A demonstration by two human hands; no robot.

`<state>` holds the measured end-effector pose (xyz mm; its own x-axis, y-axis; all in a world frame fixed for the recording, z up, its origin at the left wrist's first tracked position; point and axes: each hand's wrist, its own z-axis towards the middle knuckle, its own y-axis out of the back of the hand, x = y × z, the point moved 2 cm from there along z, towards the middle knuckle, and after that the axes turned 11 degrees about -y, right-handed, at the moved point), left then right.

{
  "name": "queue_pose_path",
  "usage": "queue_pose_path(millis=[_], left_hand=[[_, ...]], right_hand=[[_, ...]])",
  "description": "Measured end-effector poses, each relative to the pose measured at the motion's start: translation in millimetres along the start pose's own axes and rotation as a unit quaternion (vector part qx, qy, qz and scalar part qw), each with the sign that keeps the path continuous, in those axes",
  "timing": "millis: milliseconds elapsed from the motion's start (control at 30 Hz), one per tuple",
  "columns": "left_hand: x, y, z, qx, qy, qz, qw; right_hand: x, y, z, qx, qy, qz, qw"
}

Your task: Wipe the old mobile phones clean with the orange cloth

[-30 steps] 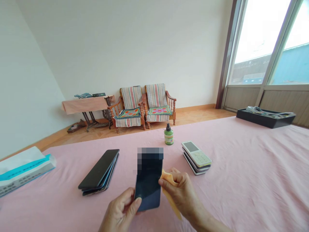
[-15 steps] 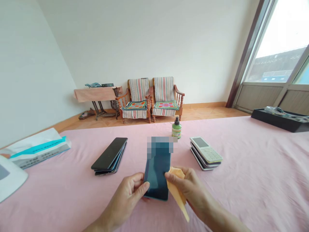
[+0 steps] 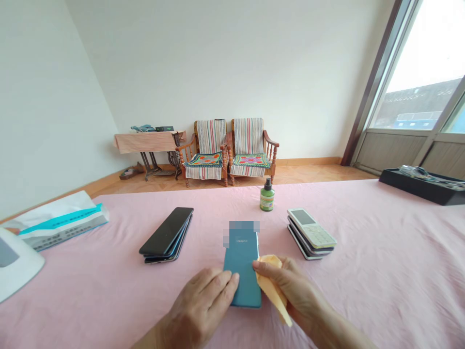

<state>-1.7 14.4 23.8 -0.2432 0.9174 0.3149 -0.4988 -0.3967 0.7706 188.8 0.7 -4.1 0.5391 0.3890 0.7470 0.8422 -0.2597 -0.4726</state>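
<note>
A teal phone (image 3: 244,271) shows its back, between my two hands above the pink cloth (image 3: 119,300). My left hand (image 3: 207,300) grips its lower left edge, fingers over the back. At the right edge, my right hand (image 3: 290,278) pinches a yellow cloth (image 3: 272,286) and touches the phone with its thumb; the cloth's end hangs down. A stack of dark phones (image 3: 167,232) lies to the left. To the right is another stack, topped by a white keypad phone (image 3: 312,229). Beyond the teal phone stands a green spray bottle (image 3: 267,198).
On the left lie a tissue pack (image 3: 61,223) and a white device (image 3: 18,264), partly cut off. A black tray (image 3: 417,188) with cables is at the far right. Two wooden chairs (image 3: 249,145) and a cloth-covered sewing table (image 3: 145,142) stand by the wall.
The phone has been turned over, from its dark screen to its teal back. My left hand has rolled so its fingers lie over the phone. The yellow cloth remains in my right hand.
</note>
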Motion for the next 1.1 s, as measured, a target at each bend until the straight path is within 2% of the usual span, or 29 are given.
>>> queue_pose_path(millis=[100,167,233,300,400,500,600,900,1033,1100], left_hand=[[-5.1,1.0,0.8,-0.022,0.009,0.016,1.000],[-4.1,0.3,0.9,-0.054,0.045,-0.025,0.997],[0.1,0.3,0.4,-0.095,0.084,-0.075,0.989],[5.8,2.2,-0.5,-0.134,0.118,-0.103,0.979],[12.4,7.2,-2.3,-0.168,0.169,-0.113,0.965],[13.6,10.1,-4.3,-0.181,0.207,-0.121,0.954],[11.7,8.7,-6.5,-0.186,0.204,-0.126,0.953],[7.5,0.1,-9.7,-0.180,0.136,-0.163,0.960],[6.3,-2.0,-11.5,-0.172,0.134,-0.170,0.961],[5.9,-2.8,-12.2,-0.174,0.124,-0.171,0.962]], right_hand=[[0.7,-1.1,-1.3,0.016,-0.003,-0.032,0.999],[4.8,-1.8,-1.9,0.053,0.000,-0.058,0.997],[11.2,-0.1,-1.0,0.060,0.015,-0.097,0.993],[19.7,4.6,1.6,0.014,0.062,-0.137,0.989],[32.6,12.7,6.1,-0.084,0.167,-0.152,0.971],[38.7,16.1,10.1,-0.120,0.238,-0.168,0.949],[37.0,17.4,14.9,-0.127,0.266,-0.195,0.935],[29.3,22.2,29.7,-0.137,0.325,-0.264,0.898],[28.3,9.1,12.8,-0.124,0.355,-0.286,0.881],[22.8,-2.9,-2.6,-0.099,0.395,-0.301,0.862]])
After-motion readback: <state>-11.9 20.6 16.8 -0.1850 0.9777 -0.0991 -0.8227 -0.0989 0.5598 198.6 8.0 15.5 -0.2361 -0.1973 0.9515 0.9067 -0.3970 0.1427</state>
